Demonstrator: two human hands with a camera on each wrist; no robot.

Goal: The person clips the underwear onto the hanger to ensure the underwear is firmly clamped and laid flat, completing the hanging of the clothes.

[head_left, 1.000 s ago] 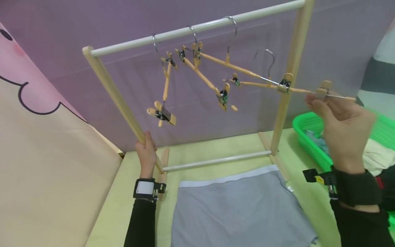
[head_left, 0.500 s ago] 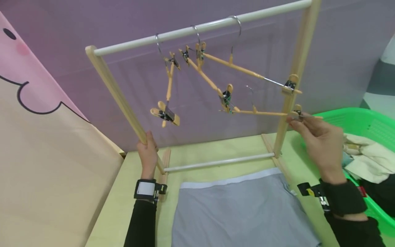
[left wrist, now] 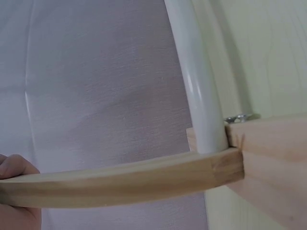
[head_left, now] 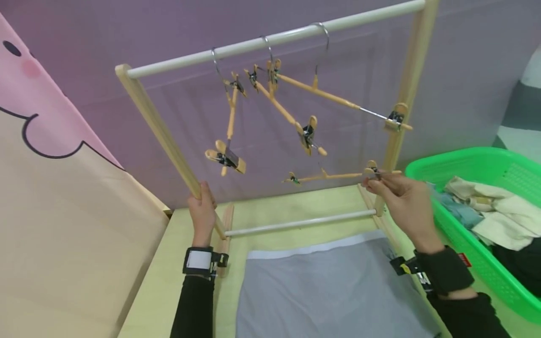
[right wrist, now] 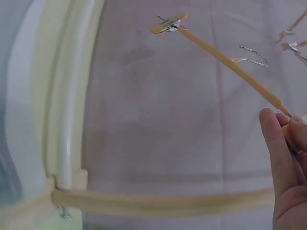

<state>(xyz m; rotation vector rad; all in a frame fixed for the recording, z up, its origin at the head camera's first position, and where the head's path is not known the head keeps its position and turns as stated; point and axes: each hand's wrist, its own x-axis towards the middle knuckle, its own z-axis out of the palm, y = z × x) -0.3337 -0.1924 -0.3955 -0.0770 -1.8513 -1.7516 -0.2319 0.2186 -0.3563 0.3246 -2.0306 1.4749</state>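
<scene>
My left hand (head_left: 202,211) grips the left wooden post (head_left: 162,136) of a small garment rack; the left wrist view shows fingers around that post (left wrist: 120,184). With thumb and fingers, my right hand (head_left: 407,206) pinches the right clip end of a clip hanger (head_left: 344,176). This hanger is off the rail, held low between the posts, its bar nearly level. In the right wrist view its far clip (right wrist: 168,24) and metal hook (right wrist: 256,60) show. Below lie grey shorts (head_left: 325,286) with a pale waistband, spread flat on the table.
Several clip hangers, such as the long one (head_left: 334,97), hang by hooks from the white top rail (head_left: 291,34). A green basket (head_left: 456,230) with folded clothes (head_left: 503,211) stands at right. The lower white bar (head_left: 300,222) crosses behind the shorts.
My right hand has carried the hanger left and down, from beside the right post to below the hanging ones. The left hand keeps its grip on the post.
</scene>
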